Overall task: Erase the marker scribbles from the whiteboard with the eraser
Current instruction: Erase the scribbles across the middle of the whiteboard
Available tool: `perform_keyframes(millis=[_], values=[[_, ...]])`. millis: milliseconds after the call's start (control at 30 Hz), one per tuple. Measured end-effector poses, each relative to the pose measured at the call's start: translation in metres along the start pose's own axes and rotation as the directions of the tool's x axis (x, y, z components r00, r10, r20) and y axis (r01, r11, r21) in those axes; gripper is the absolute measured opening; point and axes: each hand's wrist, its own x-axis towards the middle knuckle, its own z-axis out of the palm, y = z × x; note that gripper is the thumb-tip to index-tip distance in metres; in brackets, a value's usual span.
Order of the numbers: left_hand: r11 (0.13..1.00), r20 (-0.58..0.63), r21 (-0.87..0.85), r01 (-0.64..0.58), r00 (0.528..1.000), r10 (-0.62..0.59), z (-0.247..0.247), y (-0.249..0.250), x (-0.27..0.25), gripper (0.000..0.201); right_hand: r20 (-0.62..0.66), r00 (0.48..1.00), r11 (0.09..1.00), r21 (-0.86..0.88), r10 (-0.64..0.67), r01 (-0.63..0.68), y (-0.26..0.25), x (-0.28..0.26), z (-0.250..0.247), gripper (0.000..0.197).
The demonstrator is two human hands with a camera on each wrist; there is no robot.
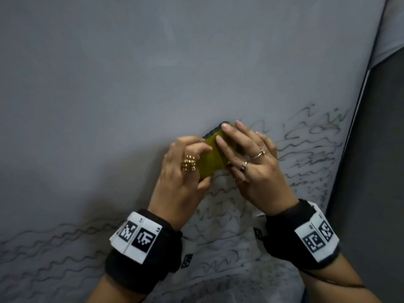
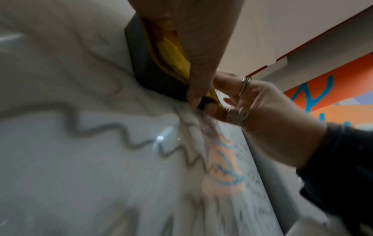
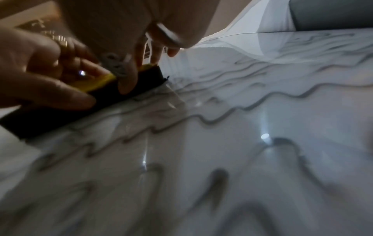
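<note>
The eraser (image 1: 211,159), yellow on top with black felt underneath, lies flat against the whiteboard (image 1: 153,73). My left hand (image 1: 204,165) grips its lower left end, fingers curled over the top and thumb on the near side. My right hand (image 1: 229,154) holds the other end, fingers laid along the yellow top and thumb on the felt's side (image 3: 125,86). Wavy black marker scribbles (image 1: 310,145) cover the board to the right of the eraser, below it and at the lower left (image 1: 54,248). In the left wrist view the felt (image 2: 145,63) touches the board beside a scribble (image 2: 96,126).
The whiteboard's upper and left area shows only faint grey smears. Its framed right edge (image 1: 358,106) borders a dark surface (image 1: 384,171). An orange wall with blue marks (image 2: 322,89) shows past the board in the left wrist view.
</note>
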Motion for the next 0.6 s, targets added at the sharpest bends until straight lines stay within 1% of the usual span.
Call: perform_keyframes(millis=[100,200,300,400,467,533,600], values=[[0.998,0.066,-0.031,-0.053,0.996,0.055,-0.010,0.002,0.028,0.063,-0.101,0.994,0.999,-0.031,0.040,-0.044,0.011,0.012,0.001,0.048],[0.994,0.084,0.039,-0.103,0.991,0.100,-0.012,0.007,0.042,0.061,-0.151,0.987,0.998,-0.014,0.061,-0.063,0.018,0.010,0.003,0.044],[0.988,0.094,0.112,-0.109,0.991,0.099,-0.004,0.011,0.021,0.057,-0.143,0.984,0.994,0.005,0.106,-0.106,0.011,-0.018,0.010,0.042],[0.991,0.110,0.104,-0.089,0.991,0.077,0.002,0.011,0.004,0.054,-0.113,0.989,0.995,0.033,0.100,-0.097,0.007,-0.034,0.013,0.042],[0.994,0.093,0.066,-0.090,0.992,0.083,0.002,0.010,0.016,0.054,-0.128,0.988,0.995,0.066,0.087,-0.079,0.015,-0.020,0.008,0.038],[0.996,0.049,0.025,-0.088,0.995,0.086,0.001,0.010,0.039,0.054,-0.162,0.983,0.995,0.056,0.087,-0.079,0.027,0.002,0.000,0.037],[0.997,0.029,0.002,-0.078,0.997,0.078,0.002,0.012,0.056,0.057,-0.192,0.977,0.996,0.018,0.088,-0.087,0.037,0.014,-0.005,0.042]])
